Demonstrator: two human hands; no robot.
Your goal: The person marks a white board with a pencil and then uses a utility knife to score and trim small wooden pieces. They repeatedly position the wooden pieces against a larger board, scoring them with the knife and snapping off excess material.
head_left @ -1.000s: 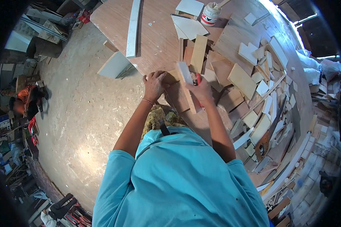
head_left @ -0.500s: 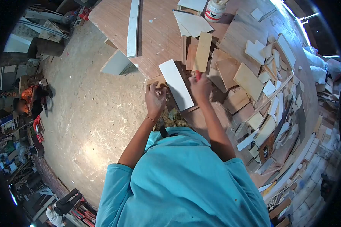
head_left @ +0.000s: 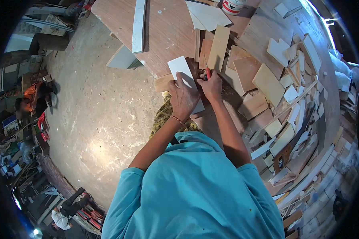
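Observation:
A narrow white board [head_left: 178,67] lies slanted at the near corner of the wooden worktable [head_left: 167,36]. My left hand [head_left: 182,97] lies across its lower half, fingers bent over the face and toward its left edge. In my right hand [head_left: 212,85], just right of the board, is a red-handled tool [head_left: 208,73]. Its thin pointed metal end aims away from me, over a brown wood offcut [head_left: 204,53]. A long tan wood strip [head_left: 219,47] stretches out beyond that hand. To the left, a light wood piece [head_left: 162,83] pokes out beneath the white board.
Many wood offcuts [head_left: 269,85] crowd the right side. A white tub [head_left: 232,6] stands at the far side, and a long white strip [head_left: 139,28] lies further left. A white panel [head_left: 123,57] leans below the table's left edge. Two people [head_left: 64,215] are on the left.
My left hand has moved from beside the white board onto it. My right hand has shifted slightly up, the red-handled tool now pointing away. The view has shifted a little.

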